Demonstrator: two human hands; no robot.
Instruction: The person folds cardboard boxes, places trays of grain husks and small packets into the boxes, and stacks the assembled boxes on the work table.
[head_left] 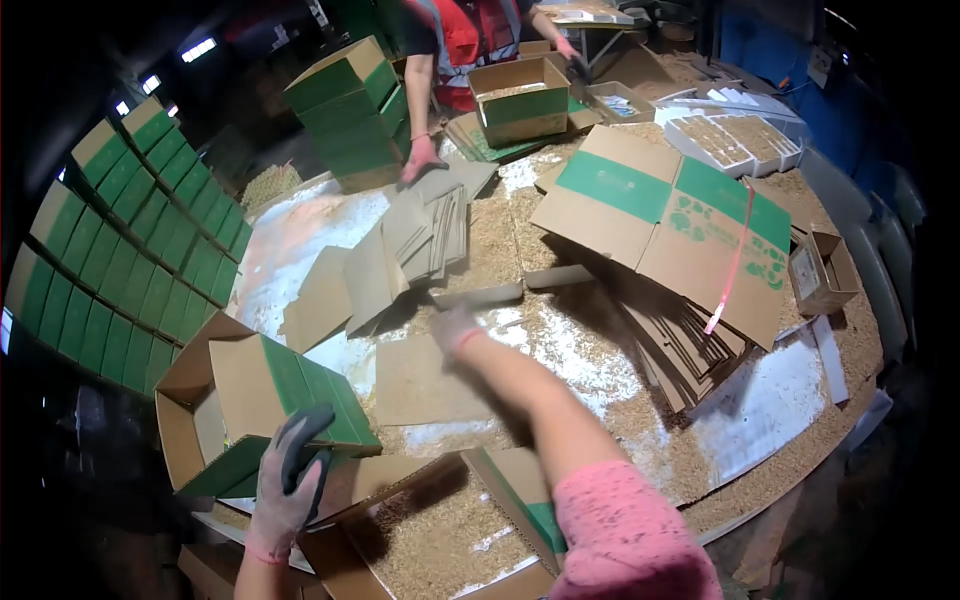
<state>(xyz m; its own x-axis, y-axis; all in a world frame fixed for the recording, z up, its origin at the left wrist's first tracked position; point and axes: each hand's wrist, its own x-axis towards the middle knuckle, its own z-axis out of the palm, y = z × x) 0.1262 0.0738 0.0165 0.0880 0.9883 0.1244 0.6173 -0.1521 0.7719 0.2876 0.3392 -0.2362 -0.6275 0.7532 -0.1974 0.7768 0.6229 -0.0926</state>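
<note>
Lying near right fingers [446, 320], cardboard sheet [425, 385]; box [315, 385] against left fingers [308, 419].

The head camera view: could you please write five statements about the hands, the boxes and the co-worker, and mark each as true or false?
1. The left hand, gloved in white and dark grey, is at an open green-and-brown cardboard box. True.
2. The right hand is at that same box. False: it is blurred, near a flat brown cardboard sheet.
3. A thin pink strap lies across large folded cardboard with a green band. True.
4. The co-worker wears a blue vest. False: the vest is red.
5. The high rows of green-and-brown boxes stand at the left of the picture. True.
</note>
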